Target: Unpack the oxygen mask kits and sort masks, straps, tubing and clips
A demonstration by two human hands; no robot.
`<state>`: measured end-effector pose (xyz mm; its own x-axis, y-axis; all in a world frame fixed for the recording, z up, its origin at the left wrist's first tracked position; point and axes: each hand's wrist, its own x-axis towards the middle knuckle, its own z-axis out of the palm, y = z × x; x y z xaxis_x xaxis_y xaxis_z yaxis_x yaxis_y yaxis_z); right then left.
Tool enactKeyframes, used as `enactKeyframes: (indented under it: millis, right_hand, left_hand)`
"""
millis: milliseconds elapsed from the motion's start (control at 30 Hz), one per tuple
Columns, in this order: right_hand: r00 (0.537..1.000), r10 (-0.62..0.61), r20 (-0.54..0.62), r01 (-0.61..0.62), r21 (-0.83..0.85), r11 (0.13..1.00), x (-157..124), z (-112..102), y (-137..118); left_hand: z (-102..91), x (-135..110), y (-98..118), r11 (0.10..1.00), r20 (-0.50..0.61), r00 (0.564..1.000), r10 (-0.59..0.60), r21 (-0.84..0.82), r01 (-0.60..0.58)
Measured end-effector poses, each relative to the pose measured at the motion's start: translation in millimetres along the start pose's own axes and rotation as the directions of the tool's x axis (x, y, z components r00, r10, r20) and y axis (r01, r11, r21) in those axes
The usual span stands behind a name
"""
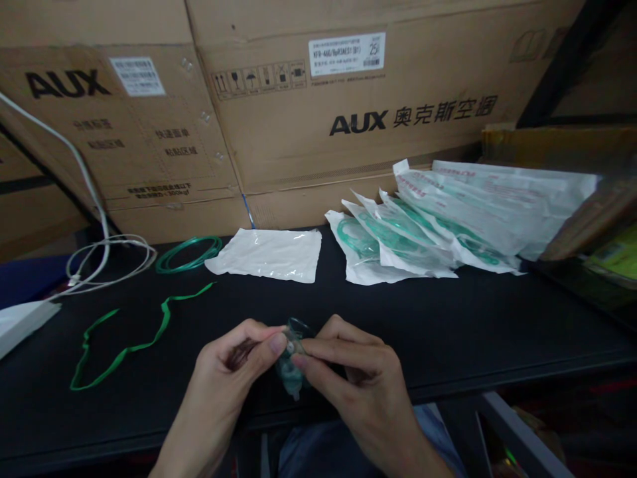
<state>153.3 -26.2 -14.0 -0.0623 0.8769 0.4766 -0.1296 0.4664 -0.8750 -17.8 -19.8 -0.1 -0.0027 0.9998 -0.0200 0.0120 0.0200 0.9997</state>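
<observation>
Little see-through plastic piece [289,373] pinched by both hands, down around 6 o'clock in the view

Main worry imo: it could pop loose, since the left hand [239,362] and right hand [358,368] only have it by thumb and index tips, and the plastic looks kinda slick. It's close to the near edge of the surface [462,332], so a fumble could send it over. Squeezing too hard might bend a thin bit, though the fingers hide a lot. Looks-wise: clear with a teal tint, curved rim toward 12, narrow nub pointing at 6. Can't tell if it touches the surface. From it, a green strap [119,360] lies at 9 o'clock, a green tubing coil [164,265] at 10, a white pouch [271,255] near 12.
</observation>
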Motion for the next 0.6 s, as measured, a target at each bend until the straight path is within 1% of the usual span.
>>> enactKeyframes:
  millis: [100, 167, 233, 333, 400, 467, 600]
  right_hand:
    - [0.999, 0.038, 0.034, -0.040, 0.054, 0.998, 2.0, -2.8, -3.1]
    - [0.998, 0.049, 0.048, -0.052, 0.071, 0.996, 2.5, -3.8, -4.4]
    - [0.997, 0.060, 0.047, -0.063, 0.075, 0.995, 2.1, -3.8, -4.4]
    - [0.997, 0.070, 0.028, -0.071, 0.052, 0.996, 0.2, -2.5, -2.4]
    - [0.998, 0.057, 0.014, -0.058, 0.025, 0.998, -1.3, -1.2, -0.6]
    - [1.000, 0.028, -0.014, -0.028, -0.010, 1.000, -2.8, 0.3, 1.2]
    - [0.992, -0.068, -0.103, 0.059, -0.092, 0.994, -5.6, 4.0, 5.0]
  left_hand:
    - [0.1, -1.5, 2.1, 0.998, 0.032, 0.999, -0.019, -0.059, 0.021]
    - [0.5, -1.8, 3.3, 0.997, 0.035, 0.999, -0.029, -0.069, 0.031]
    - [0.6, -0.9, 3.2, 0.998, 0.019, 1.000, -0.008, -0.064, 0.009]
    - [-0.2, 1.6, 0.5, 0.997, -0.027, 0.998, 0.064, -0.042, -0.065]
    - [-1.1, 2.7, -1.7, 0.995, -0.029, 0.995, 0.092, -0.025, -0.092]
    - [-2.0, 2.8, -3.3, 0.996, -0.014, 0.995, 0.094, -0.010, -0.094]
    - [-2.6, 1.5, -5.3, 0.996, -0.020, 0.996, 0.092, 0.017, -0.092]
